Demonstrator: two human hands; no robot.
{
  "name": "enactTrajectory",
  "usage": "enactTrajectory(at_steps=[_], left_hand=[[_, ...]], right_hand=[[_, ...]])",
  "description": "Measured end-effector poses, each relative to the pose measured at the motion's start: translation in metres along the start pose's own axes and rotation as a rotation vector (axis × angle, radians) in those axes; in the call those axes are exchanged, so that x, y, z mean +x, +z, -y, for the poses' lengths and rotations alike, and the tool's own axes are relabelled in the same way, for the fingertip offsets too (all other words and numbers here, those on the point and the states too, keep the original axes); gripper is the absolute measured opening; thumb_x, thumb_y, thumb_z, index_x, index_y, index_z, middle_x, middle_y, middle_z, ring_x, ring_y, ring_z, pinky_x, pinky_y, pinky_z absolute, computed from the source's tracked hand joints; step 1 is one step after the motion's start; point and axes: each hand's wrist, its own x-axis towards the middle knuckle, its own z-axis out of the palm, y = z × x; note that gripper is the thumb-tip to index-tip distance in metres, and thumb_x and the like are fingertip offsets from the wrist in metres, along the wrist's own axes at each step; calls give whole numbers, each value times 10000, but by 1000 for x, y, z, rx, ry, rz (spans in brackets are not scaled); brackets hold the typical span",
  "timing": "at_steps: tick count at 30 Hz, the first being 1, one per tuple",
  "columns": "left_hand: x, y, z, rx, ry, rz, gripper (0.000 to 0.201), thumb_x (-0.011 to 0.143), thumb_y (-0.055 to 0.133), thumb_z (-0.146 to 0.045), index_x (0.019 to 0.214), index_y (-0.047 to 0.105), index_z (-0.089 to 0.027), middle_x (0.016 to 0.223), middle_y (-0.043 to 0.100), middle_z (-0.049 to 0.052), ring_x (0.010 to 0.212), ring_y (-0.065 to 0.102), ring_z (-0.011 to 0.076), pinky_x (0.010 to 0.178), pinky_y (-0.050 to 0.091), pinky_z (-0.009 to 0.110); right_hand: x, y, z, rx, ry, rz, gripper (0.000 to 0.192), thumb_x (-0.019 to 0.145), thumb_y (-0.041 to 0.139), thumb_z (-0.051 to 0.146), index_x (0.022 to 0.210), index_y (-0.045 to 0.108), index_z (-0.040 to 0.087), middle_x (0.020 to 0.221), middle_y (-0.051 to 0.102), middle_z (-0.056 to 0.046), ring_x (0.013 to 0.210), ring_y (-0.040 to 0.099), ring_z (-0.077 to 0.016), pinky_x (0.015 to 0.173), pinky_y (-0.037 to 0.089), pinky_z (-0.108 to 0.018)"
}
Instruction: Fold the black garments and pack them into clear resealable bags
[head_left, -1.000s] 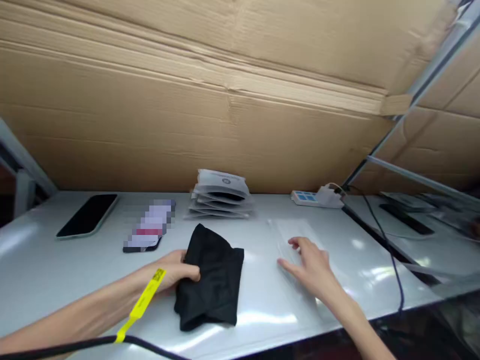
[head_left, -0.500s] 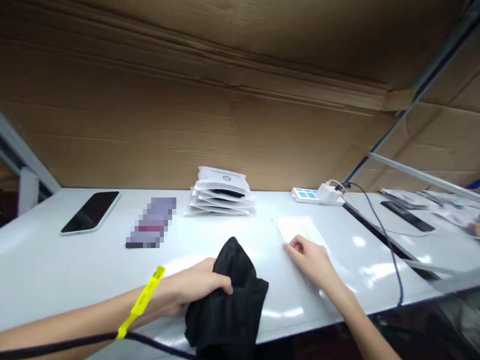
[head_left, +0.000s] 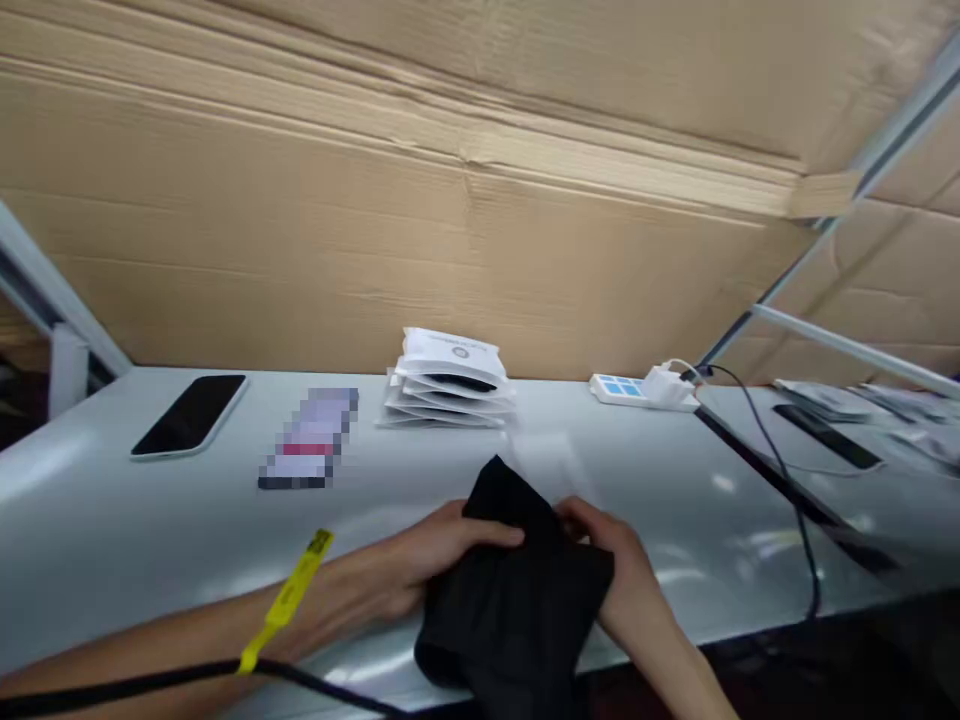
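Note:
A folded black cloth (head_left: 517, 600) is held at the white table's front edge (head_left: 112, 560). My left hand (head_left: 442, 545), with a yellow tag (head_left: 289, 595) on its wrist, grips the cloth's left upper side. My right hand (head_left: 615, 565) closes on its right side. A clear plastic bag (head_left: 551, 460) lies blurred just behind the cloth. Its near end disappears behind the cloth by my right fingers, and I cannot tell whether they hold it.
A stack of white packets (head_left: 448, 385) stands at the back against a cardboard wall (head_left: 465, 250). A black phone (head_left: 191, 415) and a blurred-out item (head_left: 311, 450) lie to the left. A power strip (head_left: 637, 388) and a dark cable (head_left: 780, 470) are on the right.
My left hand lifted the black cloth and carried it right toward the table's front edge. My right hand left the flat clear bag and came onto the cloth's right side. The bag shifted left.

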Motion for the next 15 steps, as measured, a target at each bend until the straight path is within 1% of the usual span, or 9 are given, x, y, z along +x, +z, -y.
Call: enactTrajectory(at_steps=[2,4,6,8,9,11,13,15], left_hand=[[-2,-10,-4,96,33,-21,358,727,735,-322,1040,685,-155,1026,754,80,958,695,260,866,518,357],[-6,-18,-11,223,96,-1,311,761,691,-320,1029,677,-162,1011,753,54,972,687,260,871,506,353],[-11,-24,-17,327,134,44,300,753,681,-270,1039,678,-179,1015,746,20,1009,666,249,905,478,335],[-15,-27,-23,447,181,77,334,730,675,-198,1063,683,-201,1058,729,-7,1067,628,238,949,435,313],[-16,-27,-24,519,200,81,334,716,670,-171,1048,694,-207,1055,724,-18,1065,616,235,954,419,305],[-16,-27,-25,604,177,48,267,667,681,-133,925,723,-189,946,721,-21,977,614,236,908,417,302],[-15,-24,-24,538,94,-17,184,635,690,-129,812,723,-171,817,706,-15,872,616,234,837,430,307],[-14,-20,-21,378,31,-67,163,637,684,-146,794,721,-162,758,702,-5,823,628,230,795,448,306]], right_hand=[[-5,-1,4,-37,-26,-13,166,723,474,225,756,636,233,715,695,-7,742,604,-216,667,416,-295],[-9,-3,10,-81,-67,-15,171,745,486,201,764,652,239,725,701,-3,735,601,-212,665,412,-294],[-11,-3,18,-105,-129,-22,159,806,504,214,747,649,242,719,700,2,712,599,-200,656,410,-289],[-12,-2,26,-122,-200,-46,212,893,496,266,736,636,239,710,689,6,684,595,-183,656,413,-285],[-13,-1,30,-137,-240,-58,237,923,490,284,738,630,237,707,683,9,673,595,-175,658,415,-284],[-14,3,34,-189,-327,-72,224,947,494,274,774,632,237,725,681,13,677,601,-166,666,416,-282],[-15,8,34,-247,-434,-77,206,951,494,230,793,626,236,720,675,17,671,600,-161,667,413,-283],[-17,13,33,-296,-533,-102,219,957,475,208,786,610,232,703,667,15,650,589,-163,648,403,-285]])
